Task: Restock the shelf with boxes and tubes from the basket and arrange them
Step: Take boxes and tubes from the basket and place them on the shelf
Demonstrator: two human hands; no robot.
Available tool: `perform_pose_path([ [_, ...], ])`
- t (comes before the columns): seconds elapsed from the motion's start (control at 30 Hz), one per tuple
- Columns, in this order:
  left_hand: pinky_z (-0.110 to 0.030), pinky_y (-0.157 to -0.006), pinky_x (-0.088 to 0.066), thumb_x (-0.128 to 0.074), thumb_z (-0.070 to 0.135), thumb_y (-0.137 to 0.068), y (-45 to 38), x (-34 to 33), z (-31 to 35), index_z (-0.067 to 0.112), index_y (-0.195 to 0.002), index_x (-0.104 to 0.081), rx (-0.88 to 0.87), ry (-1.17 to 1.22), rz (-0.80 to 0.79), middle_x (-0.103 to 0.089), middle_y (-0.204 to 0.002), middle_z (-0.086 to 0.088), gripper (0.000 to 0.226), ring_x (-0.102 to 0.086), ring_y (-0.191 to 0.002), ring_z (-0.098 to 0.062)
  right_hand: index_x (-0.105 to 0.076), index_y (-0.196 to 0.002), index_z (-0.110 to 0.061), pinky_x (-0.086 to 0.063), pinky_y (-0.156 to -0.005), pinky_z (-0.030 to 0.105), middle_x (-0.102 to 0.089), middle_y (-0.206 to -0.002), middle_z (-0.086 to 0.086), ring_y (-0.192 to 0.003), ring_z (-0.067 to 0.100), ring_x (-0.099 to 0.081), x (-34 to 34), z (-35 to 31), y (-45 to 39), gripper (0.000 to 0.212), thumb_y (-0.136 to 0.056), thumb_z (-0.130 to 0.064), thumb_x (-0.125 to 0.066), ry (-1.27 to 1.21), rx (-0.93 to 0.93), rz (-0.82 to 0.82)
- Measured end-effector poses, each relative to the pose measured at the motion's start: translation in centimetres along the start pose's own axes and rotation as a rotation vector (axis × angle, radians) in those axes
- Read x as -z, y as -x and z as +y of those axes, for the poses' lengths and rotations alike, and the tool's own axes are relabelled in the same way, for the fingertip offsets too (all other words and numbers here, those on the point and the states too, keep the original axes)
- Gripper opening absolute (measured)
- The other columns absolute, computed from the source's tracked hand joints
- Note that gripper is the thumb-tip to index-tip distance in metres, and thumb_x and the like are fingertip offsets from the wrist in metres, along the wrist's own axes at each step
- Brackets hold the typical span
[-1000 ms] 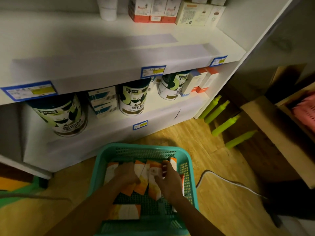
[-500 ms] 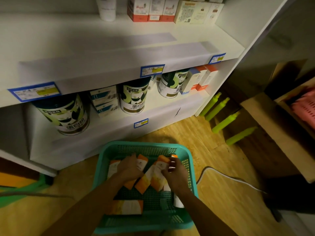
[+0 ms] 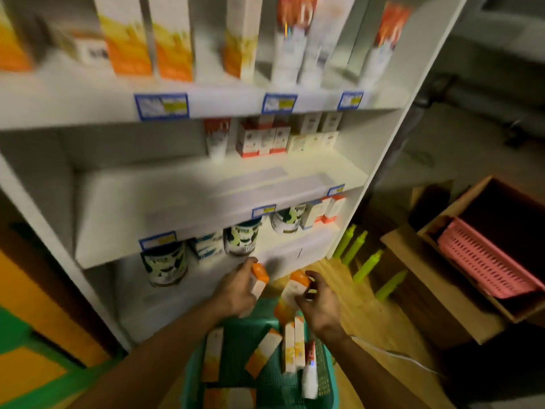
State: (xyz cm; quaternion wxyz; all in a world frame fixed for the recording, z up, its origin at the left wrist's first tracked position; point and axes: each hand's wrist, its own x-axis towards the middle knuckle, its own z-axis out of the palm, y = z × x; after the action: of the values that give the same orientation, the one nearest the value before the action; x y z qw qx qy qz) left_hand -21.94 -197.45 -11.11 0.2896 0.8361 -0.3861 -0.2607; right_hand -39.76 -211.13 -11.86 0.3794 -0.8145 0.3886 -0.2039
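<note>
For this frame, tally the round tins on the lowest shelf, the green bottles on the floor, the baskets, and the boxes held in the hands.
round tins: 3
green bottles: 4
baskets: 2
held boxes: 2, one in the left hand, one in the right hand
Total: 11

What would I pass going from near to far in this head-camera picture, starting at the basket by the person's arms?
Teal basket → left hand and right hand, each holding an orange-and-white box → green-and-white tins on the bottom shelf → tall orange boxes on the top shelf.
</note>
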Motion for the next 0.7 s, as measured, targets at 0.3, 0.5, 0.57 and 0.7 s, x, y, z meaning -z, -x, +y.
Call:
perform_pose_path([
  [0.3,-0.024,-0.09,-0.043,-0.077,0.028,-0.074,6.9,15.4,8.7,0.03,-0.152,-0.033,-0.251,-0.282,0.156,-0.044,-0.137,0.004,0.089,-0.054,-0.118,-0.021,-0.051,-0.141,-0.036,-0.058,-0.082,0.036,-0.068,-0.116,-0.007,-0.088,0.01,-0.068,8.4,-15.2,1.0,0.055,-0.089,-0.025,-0.066,0.09,0.273,0.021],
  [0.5,-0.038,-0.097,-0.048,-0.072,0.034,-0.08,12.1,24.4,14.6,0.02,-0.16,-0.015,-0.27,-0.369,0.343,-0.031,-0.154,-0.006,0.099,-0.053,-0.124,-0.031,-0.055,-0.14,-0.029,-0.058,-0.082,0.028,-0.068,-0.12,-0.008,-0.089,0.008,-0.068,11.7,-24.3,0.8,0.051,-0.091,-0.022,-0.067,0.022,0.388,0.092],
  [0.57,-0.039,-0.097,-0.048,-0.071,0.037,-0.08,13.7,27.1,16.1,0.019,-0.159,-0.015,-0.265,-0.381,0.414,-0.029,-0.154,-0.004,0.099,-0.053,-0.125,-0.032,-0.054,-0.14,-0.033,-0.059,-0.084,0.03,-0.068,-0.12,-0.01,-0.09,0.007,-0.068,12.5,-27.1,0.7,0.054,-0.089,-0.022,-0.069,-0.013,0.403,0.103],
  [0.7,-0.039,-0.099,-0.048,-0.073,0.041,-0.079,15.9,32.1,19.0,0.021,-0.157,-0.02,-0.266,-0.407,0.571,-0.032,-0.152,-0.001,0.097,-0.052,-0.126,-0.029,-0.052,-0.141,-0.039,-0.059,-0.086,0.034,-0.067,-0.118,-0.013,-0.093,0.007,-0.067,13.7,-32.2,0.2,0.056,-0.089,-0.024,-0.068,-0.054,0.464,0.106],
])
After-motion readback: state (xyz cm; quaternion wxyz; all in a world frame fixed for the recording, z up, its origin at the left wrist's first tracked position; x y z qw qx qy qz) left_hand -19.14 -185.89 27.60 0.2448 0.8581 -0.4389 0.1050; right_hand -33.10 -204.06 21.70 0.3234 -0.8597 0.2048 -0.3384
